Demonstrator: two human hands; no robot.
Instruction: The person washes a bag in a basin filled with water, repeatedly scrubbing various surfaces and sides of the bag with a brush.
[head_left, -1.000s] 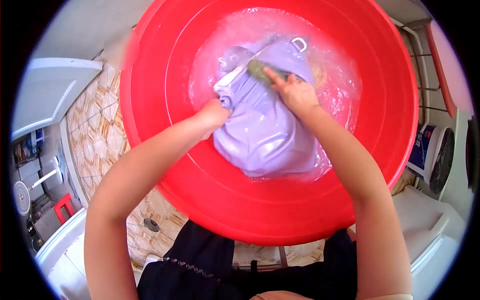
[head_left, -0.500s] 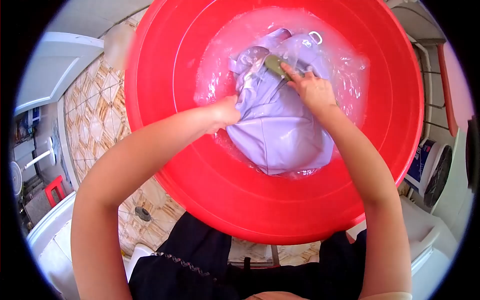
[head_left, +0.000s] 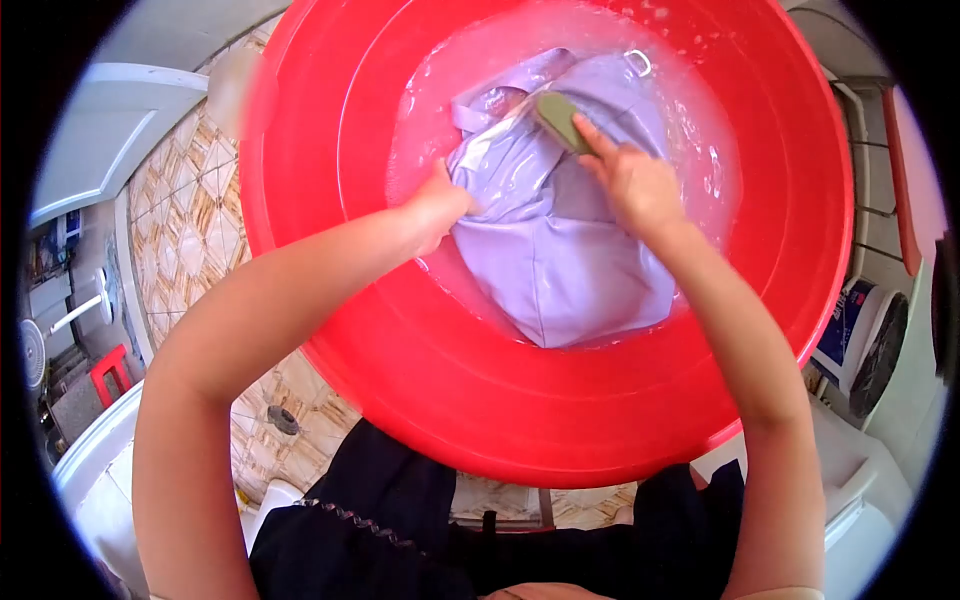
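A wet lavender bag with a pale metal ring near its top lies in shallow soapy water in a large red basin. My left hand is closed on the bag's left edge. In my right hand is a green brush, held by its end with the fingers over it. The brush rests on the upper part of the bag, near the strap. Its underside is hidden.
A white and blue bucket stands right of the basin. Patterned floor tiles with a drain show at left. A white door is at the upper left, with a red stool and a fan below it.
The basin and bag have shifted slightly in view. The brush has moved up and right, and more of the bag's strap shows at its upper left. Both hands keep their hold.
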